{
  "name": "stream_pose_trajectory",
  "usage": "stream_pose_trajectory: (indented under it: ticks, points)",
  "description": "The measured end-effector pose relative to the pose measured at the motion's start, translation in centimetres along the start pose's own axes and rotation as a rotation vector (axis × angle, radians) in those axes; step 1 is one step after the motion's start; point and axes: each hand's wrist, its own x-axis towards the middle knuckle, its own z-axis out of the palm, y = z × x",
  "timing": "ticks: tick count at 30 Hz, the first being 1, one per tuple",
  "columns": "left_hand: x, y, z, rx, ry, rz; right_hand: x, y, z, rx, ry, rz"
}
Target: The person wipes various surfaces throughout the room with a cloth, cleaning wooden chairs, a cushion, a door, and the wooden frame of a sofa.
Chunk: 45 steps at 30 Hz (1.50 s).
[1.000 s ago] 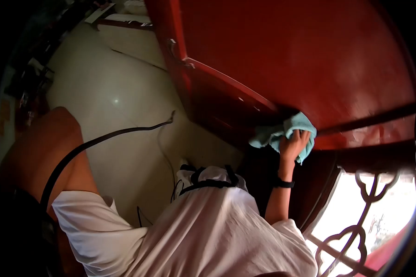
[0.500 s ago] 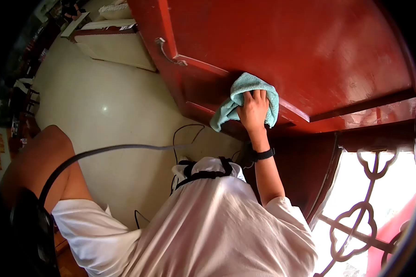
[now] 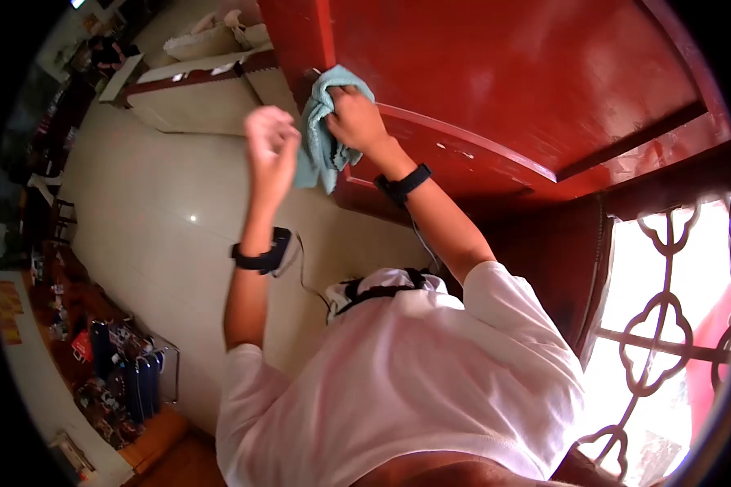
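- The right hand (image 3: pixel 357 120) grasps a light teal cloth (image 3: pixel 317 130), its fingers bent and pressed into the bunched fabric.
- The cloth is at the left edge of the red door (image 3: pixel 495 89), as seen in the view; one end of a metal handle (image 3: pixel 312 74) shows just beside it, and loose folds hang below the hand.
- The left hand (image 3: pixel 272 146) is raised just beside the cloth, its fingers curled and blurred; whether they grip anything, one cannot tell.
- Black bands (image 3: pixel 403 185) circle both wrists, the left one with a dark boxy piece.
- Pale scuffs mark the door's lower panel, right of the cloth.
- Beyond the hands, a cream sofa (image 3: pixel 195 101) stands on the glossy floor (image 3: pixel 150 178).
- Bright light comes through a window grille (image 3: pixel 658 345) at right.
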Motion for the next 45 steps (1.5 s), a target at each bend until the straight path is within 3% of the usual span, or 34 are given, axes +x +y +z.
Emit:
stream_pose_trajectory:
  ticks: [3, 5, 6, 9, 10, 14, 18, 21, 26, 29, 30, 32, 34, 36, 38, 41, 42, 45]
  points:
    - [-5.7, -9.9, 0.5, 0.044, -0.223, -0.379, 0.4, -0.7, 2.0, -0.133, 0.061, 0.110]
    - [-6.8, -10.0, 1.3, 0.105, -0.389, -0.542, 0.2, -0.6, 2.0, -0.173, 0.005, 0.180]
    - [-7.3, -9.7, 1.8, 0.126, -0.450, -0.610, -0.1, 0.0, 2.6, -0.208, 0.062, 0.097]
    - [-7.7, -12.0, 2.7, 0.059, -0.432, -0.637, -0.3, 1.2, 3.1, -0.105, 0.049, 0.050]
    - [-6.8, -9.5, 3.1, -0.070, -0.370, -0.698, -0.4, 1.3, 2.8, -0.044, 0.042, 0.035]
    - [-6.6, -11.9, 3.1, -0.082, -0.220, -0.577, -2.4, 0.6, 4.1, 0.016, 0.153, 0.020]
    - [-6.1, -10.9, 1.8, -0.047, -0.012, -0.503, -3.0, -1.2, 4.0, -0.028, 0.110, 0.095]
    - [-5.9, -9.8, 0.7, -0.102, 0.078, -0.343, -1.9, -2.6, 2.1, 0.014, 0.062, -0.008]
    - [-0.9, -3.3, -1.3, 0.132, 0.104, 0.012, -3.1, -4.6, 1.5, 0.073, 0.078, -0.012]
    - [0.5, -1.0, -0.9, 0.173, 0.183, -0.006, -4.6, -5.1, 2.3, 0.181, 0.154, 0.039]
    - [0.8, -1.2, -0.9, 0.234, 0.248, 0.074, -5.0, -5.1, 2.3, 0.185, 0.151, 0.046]
    - [1.8, -2.3, -1.2, 0.219, 0.435, 0.106, -5.7, -4.9, 2.0, 0.259, 0.193, -0.156]
    - [2.8, -3.0, -2.9, -0.139, 0.500, -0.155, -7.4, -3.3, 2.3, 0.233, 0.143, -0.106]
    - [3.8, -5.3, -4.6, -0.274, 0.458, -0.278, -8.8, -1.9, 1.4, 0.262, 0.054, -0.082]
    - [3.9, -7.2, -6.3, -0.151, 0.323, -0.462, -9.9, -0.8, -1.0, 0.217, 0.061, -0.159]
    - [4.2, -7.1, -6.1, 0.003, 0.395, -0.607, -13.5, 2.9, -4.5, 0.072, 0.015, -0.183]
    - [4.4, -6.7, -5.6, 0.003, 0.389, -0.617, -15.2, 4.3, -6.0, 0.019, 0.001, -0.148]
    - [6.2, -2.8, -2.9, -0.269, 0.298, -0.365, -19.4, 8.0, -11.3, -0.201, 0.211, -0.021]
